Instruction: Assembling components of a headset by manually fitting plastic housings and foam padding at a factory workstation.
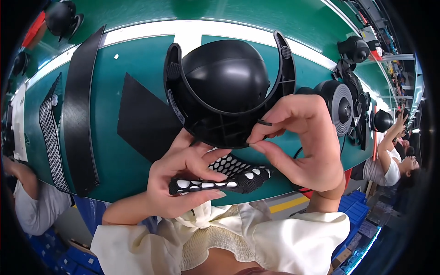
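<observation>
Hands at the centre of the frame work over a green tabletop [110,142], seen from the wearer's own viewpoint. Above them, at upper centre, is a glossy black dome [229,73] cradled in a black plastic bracket [215,128] whose two curved prongs rise on either side. The left hand [172,183], lower centre, is closed, thumb below and fingers above, on a folded black mesh strip with white dots [238,167], just under the bracket. The right hand [307,137], right of centre, is curled, its thumb and fingertips nearly together at the bracket's lower edge; whether they grip anything cannot be told. A small black band [264,122] crosses one finger.

Left of centre lies a flat black sheet [144,117]; farther left, a long black strip [80,110], then a second dotted mesh strip [48,130]. To the right stands a round black part with a ringed grey face [341,107]. Co-workers in pale tops sit at the lower left [34,206] and right edge [389,167]. Blue crates [353,208] are at lower right.
</observation>
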Demonstrator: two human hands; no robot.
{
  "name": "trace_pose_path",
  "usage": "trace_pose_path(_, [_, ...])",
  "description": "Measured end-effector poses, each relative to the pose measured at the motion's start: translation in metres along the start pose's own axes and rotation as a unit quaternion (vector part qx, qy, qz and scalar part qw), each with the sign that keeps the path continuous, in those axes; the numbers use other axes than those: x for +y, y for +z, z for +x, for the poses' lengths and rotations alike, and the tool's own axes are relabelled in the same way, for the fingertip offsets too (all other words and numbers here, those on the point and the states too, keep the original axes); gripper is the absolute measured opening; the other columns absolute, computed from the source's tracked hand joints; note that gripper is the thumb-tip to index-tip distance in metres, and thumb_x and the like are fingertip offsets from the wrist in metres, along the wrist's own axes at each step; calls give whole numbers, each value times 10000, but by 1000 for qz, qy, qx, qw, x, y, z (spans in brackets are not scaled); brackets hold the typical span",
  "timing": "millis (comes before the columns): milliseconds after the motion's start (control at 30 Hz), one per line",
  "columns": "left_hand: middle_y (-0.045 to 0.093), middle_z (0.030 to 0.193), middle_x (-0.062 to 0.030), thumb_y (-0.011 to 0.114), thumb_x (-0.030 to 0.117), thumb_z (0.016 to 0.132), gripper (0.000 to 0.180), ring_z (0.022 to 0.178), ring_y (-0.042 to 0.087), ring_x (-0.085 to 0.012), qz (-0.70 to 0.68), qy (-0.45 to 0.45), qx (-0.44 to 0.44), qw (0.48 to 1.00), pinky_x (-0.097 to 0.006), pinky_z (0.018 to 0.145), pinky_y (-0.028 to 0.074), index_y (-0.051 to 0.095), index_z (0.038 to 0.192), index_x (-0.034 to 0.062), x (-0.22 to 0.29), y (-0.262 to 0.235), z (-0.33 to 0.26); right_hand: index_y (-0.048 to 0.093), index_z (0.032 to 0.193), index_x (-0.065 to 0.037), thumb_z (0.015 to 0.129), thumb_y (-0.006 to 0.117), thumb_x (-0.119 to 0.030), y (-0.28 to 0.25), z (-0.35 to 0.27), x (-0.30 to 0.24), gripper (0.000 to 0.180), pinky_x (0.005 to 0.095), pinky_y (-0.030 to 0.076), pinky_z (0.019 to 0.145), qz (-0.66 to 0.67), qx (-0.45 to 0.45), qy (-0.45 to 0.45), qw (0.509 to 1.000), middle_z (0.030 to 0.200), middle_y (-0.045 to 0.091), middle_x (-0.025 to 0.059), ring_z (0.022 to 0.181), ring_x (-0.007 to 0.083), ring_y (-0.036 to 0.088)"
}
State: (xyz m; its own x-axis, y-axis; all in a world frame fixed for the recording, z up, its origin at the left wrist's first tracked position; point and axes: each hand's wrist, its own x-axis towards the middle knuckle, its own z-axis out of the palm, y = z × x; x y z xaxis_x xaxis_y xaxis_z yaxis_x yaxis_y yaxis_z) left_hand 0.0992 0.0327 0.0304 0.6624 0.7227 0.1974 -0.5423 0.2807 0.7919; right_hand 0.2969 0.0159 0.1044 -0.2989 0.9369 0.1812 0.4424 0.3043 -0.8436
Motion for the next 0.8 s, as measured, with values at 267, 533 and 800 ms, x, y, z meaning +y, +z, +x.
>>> trace_pose_path(267, [228, 1271, -206, 607, -104, 679, 172, 1216, 290, -377, -7, 9, 8, 1000, -480, 992, 279, 570, 836, -48, 1, 0, 0, 379, 988, 14, 680, 581, 145, 2, 2, 0, 391, 234, 431, 664, -58, 4, -44, 997, 808, 574, 119, 737, 155, 572])
trace_pose_path(533, [207, 1291, -217, 595, -109, 679, 157, 1218, 290, -367, -4, -20, 25, 999, -469, 997, 278, 550, 823, -63, 8, 2, -1, 549, 865, 26, 535, 654, 123, 5, -2, -10, 360, 264, 439, 578, -209, -5, -112, 971, 776, 600, 135, 644, 209, 541])
trace_pose_path(800, [228, 1280, -246, 587, -88, 701, 140, 1212, 309, -348, 42, -44, -2, 998, -425, 1007, 283, 531, 827, -63, 13, -2, 0, 546, 950, -22, 634, 638, -47, 2, -7, -5, 329, 221, 338, 549, -418, 15, -258, 871, 720, 638, 44, 712, 159, 587])
